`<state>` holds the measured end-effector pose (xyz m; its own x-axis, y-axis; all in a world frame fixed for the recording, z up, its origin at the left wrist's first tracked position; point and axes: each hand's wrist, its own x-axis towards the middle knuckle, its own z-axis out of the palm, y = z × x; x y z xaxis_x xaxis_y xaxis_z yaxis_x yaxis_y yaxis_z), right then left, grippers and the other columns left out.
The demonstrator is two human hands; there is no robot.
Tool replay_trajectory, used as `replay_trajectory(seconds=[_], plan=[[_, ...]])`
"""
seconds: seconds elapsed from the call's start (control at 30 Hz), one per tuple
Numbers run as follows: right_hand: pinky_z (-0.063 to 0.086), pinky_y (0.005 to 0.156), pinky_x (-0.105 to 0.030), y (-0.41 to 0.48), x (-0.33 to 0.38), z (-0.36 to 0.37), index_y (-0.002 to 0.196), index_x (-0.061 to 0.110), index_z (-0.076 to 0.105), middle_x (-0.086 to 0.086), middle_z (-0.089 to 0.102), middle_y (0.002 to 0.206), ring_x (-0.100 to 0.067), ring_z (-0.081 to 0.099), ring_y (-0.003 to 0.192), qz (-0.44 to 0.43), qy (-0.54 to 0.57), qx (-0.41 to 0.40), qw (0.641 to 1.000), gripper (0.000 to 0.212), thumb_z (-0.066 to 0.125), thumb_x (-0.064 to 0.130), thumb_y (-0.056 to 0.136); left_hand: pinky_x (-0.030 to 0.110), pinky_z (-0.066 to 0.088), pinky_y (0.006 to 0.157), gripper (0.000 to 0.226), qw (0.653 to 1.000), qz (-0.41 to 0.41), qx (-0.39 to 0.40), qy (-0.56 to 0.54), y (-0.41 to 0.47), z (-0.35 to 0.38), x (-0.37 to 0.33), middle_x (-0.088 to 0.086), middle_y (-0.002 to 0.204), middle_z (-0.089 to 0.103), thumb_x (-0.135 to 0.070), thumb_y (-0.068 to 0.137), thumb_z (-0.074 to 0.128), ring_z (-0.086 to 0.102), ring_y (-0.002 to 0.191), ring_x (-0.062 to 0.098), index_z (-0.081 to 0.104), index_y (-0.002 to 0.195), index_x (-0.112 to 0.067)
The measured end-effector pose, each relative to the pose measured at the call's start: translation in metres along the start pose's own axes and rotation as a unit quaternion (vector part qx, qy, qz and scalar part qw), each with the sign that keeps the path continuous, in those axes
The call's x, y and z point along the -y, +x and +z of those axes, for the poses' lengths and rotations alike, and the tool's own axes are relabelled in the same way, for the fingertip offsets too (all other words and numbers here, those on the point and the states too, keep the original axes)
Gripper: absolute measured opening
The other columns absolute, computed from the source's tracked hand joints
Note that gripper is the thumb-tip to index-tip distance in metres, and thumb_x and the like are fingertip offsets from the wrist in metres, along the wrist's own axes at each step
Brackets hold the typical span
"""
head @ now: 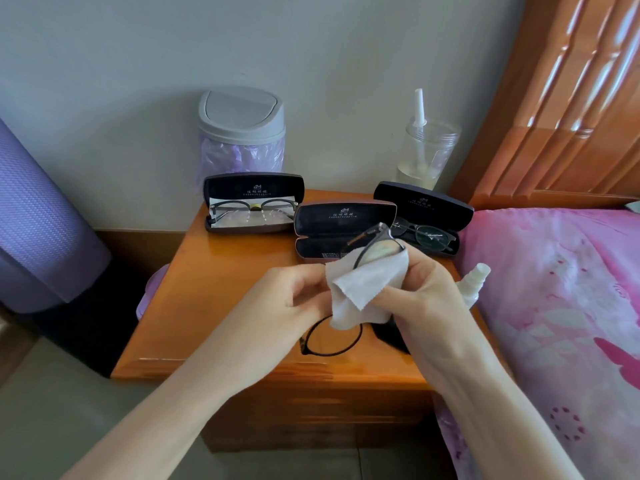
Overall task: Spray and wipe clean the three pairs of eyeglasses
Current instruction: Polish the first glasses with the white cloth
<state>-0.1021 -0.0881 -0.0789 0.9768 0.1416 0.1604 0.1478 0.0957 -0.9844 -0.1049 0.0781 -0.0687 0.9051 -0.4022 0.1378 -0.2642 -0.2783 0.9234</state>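
Above the wooden nightstand [214,306] I hold a pair of black-framed eyeglasses [332,341]. My left hand [294,299] grips them near the middle. My right hand [426,292] presses a white cloth [363,292] around the upper lens. The lower lens hangs free below the cloth. A second pair [254,209] lies in an open case [252,188] at the back left. A third pair [427,233] rests in an open case [426,202] at the back right. An open case [343,220] without glasses sits between them. A small white spray bottle [474,282] stands just right of my right hand.
A grey-lidded bin [242,133] with a purple liner stands at the back. A clear jar [426,154] with a white tube sits by the wall. A pink bedspread [561,306] and wooden headboard [561,98] lie to the right, a purple rolled mat [38,220] to the left.
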Motion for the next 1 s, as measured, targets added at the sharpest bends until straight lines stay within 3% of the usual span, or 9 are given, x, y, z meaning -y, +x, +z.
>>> replay_trajectory(seconds=[0.1,0.2,0.3,0.37,0.47,0.53,0.67,0.83,1.0], plan=[[0.056,0.08,-0.039,0.0,-0.002,0.001,0.094,0.009,0.071,-0.014,0.073,0.091,-0.031,0.069,0.092,-0.01,-0.013,-0.035,0.999,0.024,0.07,0.01,0.071,-0.004,0.038,0.074,0.021,1.0,0.003,-0.007,0.012,0.001,0.0,0.004,-0.035,0.096,0.065,-0.027,0.09,0.056,0.057,0.091,-0.019,0.062,0.093,-0.048],[0.056,0.071,-0.028,0.0,-0.001,0.001,0.085,0.019,0.075,-0.007,0.074,0.083,-0.02,0.068,0.083,-0.022,0.0,-0.075,0.997,0.016,0.068,0.015,0.071,-0.003,0.039,0.075,0.014,1.0,0.0,-0.028,-0.005,-0.001,0.002,0.004,-0.027,0.097,0.068,-0.034,0.088,0.057,0.059,0.093,-0.015,0.066,0.098,-0.037],[0.053,0.067,-0.02,0.001,0.001,-0.001,0.089,0.018,0.074,-0.002,0.074,0.081,-0.012,0.068,0.08,-0.018,0.015,-0.107,0.994,0.02,0.066,0.018,0.07,-0.005,0.037,0.076,0.039,0.997,0.001,-0.063,-0.053,-0.002,0.005,0.006,-0.034,0.104,0.063,-0.051,0.075,0.053,0.053,0.1,-0.021,0.057,0.112,-0.041],[0.054,0.071,-0.02,0.0,0.003,-0.001,0.093,0.015,0.073,-0.001,0.075,0.084,-0.013,0.069,0.084,-0.012,0.025,-0.113,0.993,0.024,0.065,0.018,0.071,-0.004,0.037,0.08,0.055,0.995,-0.018,-0.041,-0.09,0.009,0.003,0.015,-0.039,0.109,0.058,-0.063,0.069,0.053,0.048,0.109,-0.023,0.049,0.121,-0.046],[0.055,0.077,-0.024,-0.002,0.005,0.002,0.092,0.017,0.073,-0.004,0.076,0.086,-0.016,0.07,0.087,-0.018,0.014,-0.121,0.992,0.019,0.07,0.022,0.074,0.02,0.036,0.103,0.08,0.996,0.011,0.042,-0.077,0.015,0.003,0.024,-0.023,0.13,0.056,-0.077,0.067,0.057,0.045,0.132,0.008,0.041,0.136,-0.04],[0.055,0.077,-0.024,-0.003,0.006,0.004,0.089,0.018,0.074,-0.005,0.075,0.086,-0.015,0.069,0.086,-0.023,0.016,-0.123,0.992,0.015,0.072,0.024,0.076,0.016,0.041,0.099,0.064,0.998,0.013,0.025,-0.058,0.016,0.01,0.013,-0.021,0.124,0.063,-0.065,0.077,0.058,0.053,0.122,-0.002,0.05,0.133,-0.036],[0.055,0.077,-0.024,-0.005,0.007,0.006,0.094,0.017,0.073,-0.005,0.075,0.09,-0.016,0.07,0.09,-0.035,0.017,-0.095,0.995,0.02,0.061,0.023,0.08,0.0,0.043,0.077,0.022,0.987,0.067,-0.137,-0.044,-0.004,0.015,0.004,-0.028,0.095,0.071,-0.025,0.081,0.065,0.062,0.094,-0.014,0.071,0.102,-0.031],[0.057,0.071,-0.026,-0.005,0.007,0.007,0.093,0.013,0.07,-0.006,0.074,0.086,-0.02,0.07,0.087,-0.035,-0.008,-0.067,0.997,0.022,0.07,0.015,0.071,-0.001,0.043,0.072,0.016,0.987,0.07,-0.147,-0.017,-0.002,0.013,0.001,-0.031,0.087,0.07,-0.033,0.074,0.066,0.064,0.087,-0.014,0.072,0.088,-0.036],[0.053,0.057,-0.018,-0.005,0.008,0.008,0.082,0.02,0.069,0.002,0.071,0.07,-0.009,0.068,0.071,-0.033,-0.03,-0.112,0.993,0.017,0.071,0.019,0.065,-0.001,0.043,0.072,0.023,0.989,0.056,-0.134,0.009,-0.005,0.017,-0.001,-0.034,0.087,0.068,-0.019,0.078,0.071,0.063,0.087,-0.015,0.069,0.084,-0.042]])
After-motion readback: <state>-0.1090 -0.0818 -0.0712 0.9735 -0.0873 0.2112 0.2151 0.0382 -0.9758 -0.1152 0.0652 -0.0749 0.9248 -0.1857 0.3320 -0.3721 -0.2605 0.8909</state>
